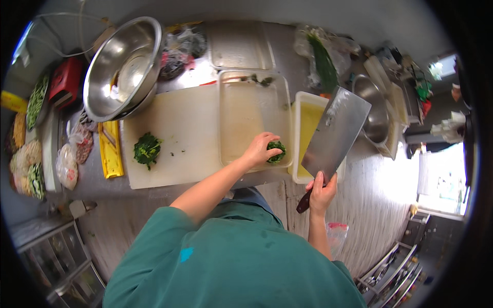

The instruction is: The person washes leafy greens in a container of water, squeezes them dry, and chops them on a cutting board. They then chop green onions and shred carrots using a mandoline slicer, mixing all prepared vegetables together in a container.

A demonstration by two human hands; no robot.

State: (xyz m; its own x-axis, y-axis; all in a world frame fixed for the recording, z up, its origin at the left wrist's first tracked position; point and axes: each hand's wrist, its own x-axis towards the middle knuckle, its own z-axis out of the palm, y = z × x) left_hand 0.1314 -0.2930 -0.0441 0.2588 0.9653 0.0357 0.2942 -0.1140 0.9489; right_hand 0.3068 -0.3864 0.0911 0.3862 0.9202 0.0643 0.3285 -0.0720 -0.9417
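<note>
My left hand [261, 151] reaches into the near right corner of a clear plastic tray [240, 127]. Its thumb and fingers curve around a clump of chopped leafy greens [277, 149] there. With my right hand [322, 192] I grip the dark handle of a broad cleaver [337, 127], its blade raised and pointing away over a white tub [296, 161]. A second pile of chopped greens [147, 150] lies at the left of the white cutting board [181, 154]. The tray overlaps the board's right part, and a few green scraps dot the board.
Nested steel bowls [133, 69] stand behind the board's left end, near a yellow slicer [110, 154] and bagged food [67, 165]. Another clear tray [240, 46], long green leaves [323, 63] with plastic bags, and a steel bowl [369, 107] sit along the back and right.
</note>
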